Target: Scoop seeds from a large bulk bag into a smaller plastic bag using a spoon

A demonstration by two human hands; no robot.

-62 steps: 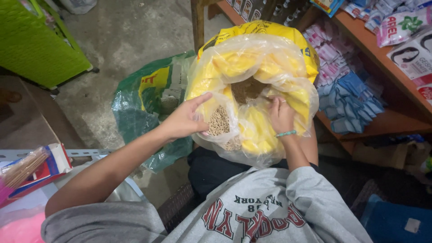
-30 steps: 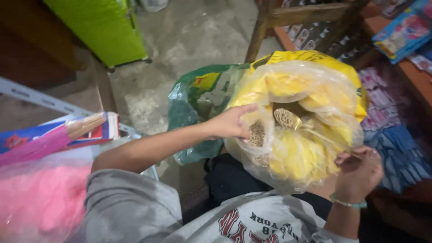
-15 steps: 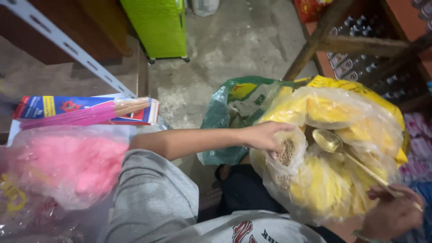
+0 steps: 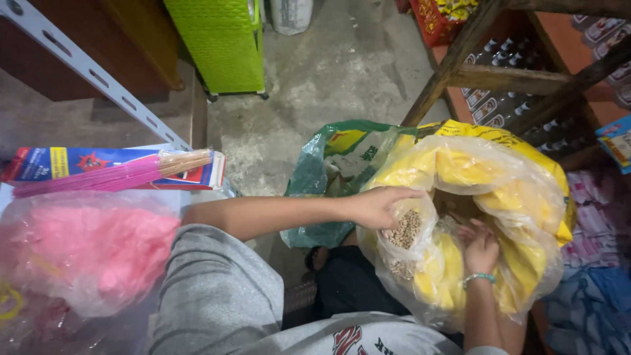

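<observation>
Clear plastic small bag (image 4: 405,240) part-filled with brown grain, held at the mouth of the big yellow sack (image 4: 519,197), which sits in front of the person's knees. Left hand (image 4: 378,207) pinches the small bag's rim, fingers curled over the top edge. Right hand (image 4: 481,248) is down inside the sack, fingers bent; can't tell if it grips anything. Teal wristband (image 4: 478,279) on that wrist. Green plastic bag (image 4: 328,171) just behind the sack on the concrete floor (image 4: 328,72). Further left: pink incense stick bundle (image 4: 112,176), pink fluffy stuff in clear bag (image 4: 79,250). Lime-green plastic cabinet (image 4: 217,43) at the back.
</observation>
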